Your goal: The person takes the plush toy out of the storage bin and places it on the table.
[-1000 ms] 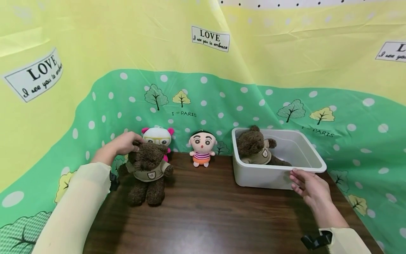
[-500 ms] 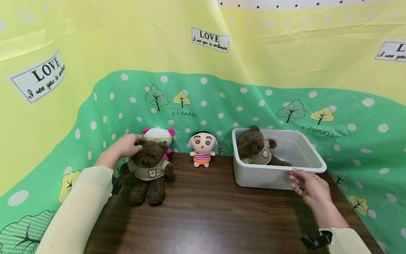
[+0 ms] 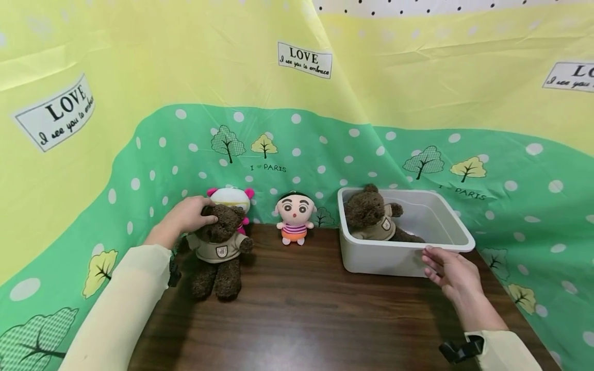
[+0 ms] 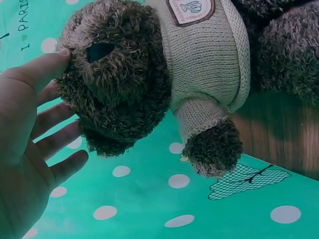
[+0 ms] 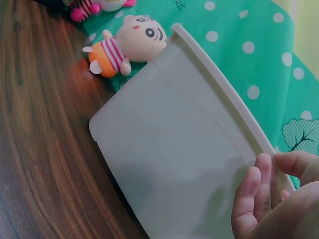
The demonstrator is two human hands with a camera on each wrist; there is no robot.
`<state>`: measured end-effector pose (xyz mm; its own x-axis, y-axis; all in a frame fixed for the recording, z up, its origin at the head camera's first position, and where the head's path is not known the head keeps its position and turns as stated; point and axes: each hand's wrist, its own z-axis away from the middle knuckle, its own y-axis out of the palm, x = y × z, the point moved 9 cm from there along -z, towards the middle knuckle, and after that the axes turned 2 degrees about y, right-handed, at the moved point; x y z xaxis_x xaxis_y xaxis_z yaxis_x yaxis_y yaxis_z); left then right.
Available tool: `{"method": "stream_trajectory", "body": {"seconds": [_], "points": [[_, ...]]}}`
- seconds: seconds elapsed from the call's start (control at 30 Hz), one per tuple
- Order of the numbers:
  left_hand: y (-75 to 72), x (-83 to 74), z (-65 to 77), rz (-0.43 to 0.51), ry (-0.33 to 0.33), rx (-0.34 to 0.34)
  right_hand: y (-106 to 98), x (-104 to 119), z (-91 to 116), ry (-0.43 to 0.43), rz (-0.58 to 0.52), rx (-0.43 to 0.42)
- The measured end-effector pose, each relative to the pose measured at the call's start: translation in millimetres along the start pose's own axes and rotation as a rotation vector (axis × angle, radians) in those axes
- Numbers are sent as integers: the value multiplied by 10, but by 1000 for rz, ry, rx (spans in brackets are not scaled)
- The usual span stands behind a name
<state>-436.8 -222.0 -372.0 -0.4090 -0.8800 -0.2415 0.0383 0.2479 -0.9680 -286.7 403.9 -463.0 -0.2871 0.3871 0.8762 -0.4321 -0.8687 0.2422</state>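
Note:
My left hand (image 3: 187, 215) pinches the head of a dark brown teddy bear (image 3: 221, 252), upright on the table at the left. In the left wrist view, the thumb touches the bear's face and the other fingers reach behind its head; the bear wears a beige knit sweater (image 4: 204, 55) with a badge. My right hand (image 3: 457, 275) holds the front rim of a light grey plastic bin (image 3: 385, 260), thumb over the edge and fingers along the outer wall. Inside the bin's left end leans a second brown teddy bear (image 3: 366, 211) in a similar sweater.
A boy doll (image 3: 294, 216) in a striped top sits at the back between bear and bin. Behind the held bear is a white and pink plush toy (image 3: 229, 197), partly hidden. A green and yellow printed cloth (image 3: 297, 134) hangs behind the brown wooden table (image 3: 301, 309).
My left hand has shifted slightly right across the bear's head, its thumb now on the face. The bear's head has turned and straightened a little. My right hand keeps its place on the bin.

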Motion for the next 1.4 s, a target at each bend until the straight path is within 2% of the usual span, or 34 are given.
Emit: {"method": "stream_trajectory", "body": {"seconds": [0.43,0.63,0.77,0.93,1.1,1.3,1.4], "points": [[-122,-67,6,19,-27,-17,-8,2,-4,3,-2,1],[-183,-202,-44,18,6,-94,-8,15,1,-6,-1,19],[-189,-341,-103,79,13,-135,-2,13,-2,-4,2,26],[-166,-583,-244,186,17,-174,-3,14,-6,0,5,10],[-44,-904,-456,273,53,-192,3,29,9,-11,1,21],[87,-1399,-702,308,123,-191,4,7,-1,-9,-20,14],[131,-1703,-835,309,176,-163,-15,-5,-3,-1,-27,-7]]}}
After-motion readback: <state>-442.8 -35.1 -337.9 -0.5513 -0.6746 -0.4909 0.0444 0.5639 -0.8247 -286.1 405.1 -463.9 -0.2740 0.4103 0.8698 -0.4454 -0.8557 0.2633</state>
